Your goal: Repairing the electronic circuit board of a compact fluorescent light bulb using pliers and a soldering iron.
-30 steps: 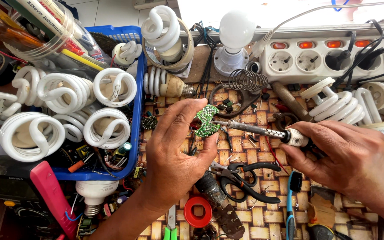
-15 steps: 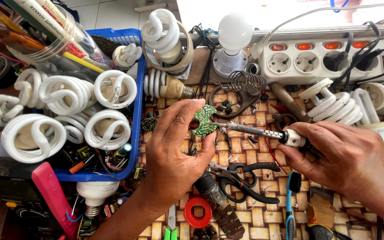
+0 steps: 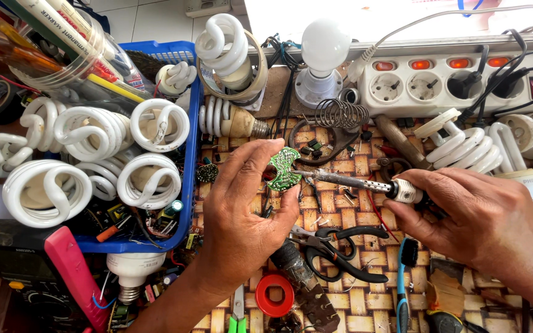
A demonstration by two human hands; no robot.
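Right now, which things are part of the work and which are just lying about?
In use: left hand holding small green circuit board; right hand holding metal-tipped soldering iron.
Lying about: blue basket of white spiral bulbs, black-handled scissors, red tape roll, white power strip.

This is a small electronics repair workshop. A cluttered bench [image 3: 353,203] with a woven mat carries a soldering iron [image 3: 353,182], a green circuit board [image 3: 284,168], pliers [image 3: 334,246] and a solder reel [image 3: 274,295]. A blue basket [image 3: 189,154] holds spiral lamps [image 3: 44,191], beside a power strip [image 3: 439,86] with lit switches.
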